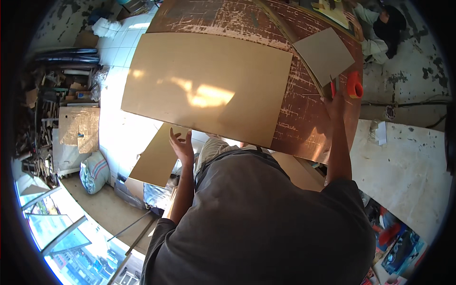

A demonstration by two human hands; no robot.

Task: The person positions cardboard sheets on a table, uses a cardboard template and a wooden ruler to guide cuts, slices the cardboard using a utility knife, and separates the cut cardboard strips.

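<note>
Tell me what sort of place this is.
Probably a small craft or cardboard-cutting workshop: a worn, scratched worktable carries a large brown board, a smaller grey sheet lies beside it, and scrap wood and board pieces are stacked at left.

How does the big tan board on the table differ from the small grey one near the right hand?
The big tan board covers much of the table and juts past its near edge; the small grey board is far smaller and lies wholly on the table. The tan one is brownish with bright glare patches; the grey one is dull. The left hand sits just below the tan board's near edge; the right hand is beside the grey one. Both lie flat and are four-sided.
</note>
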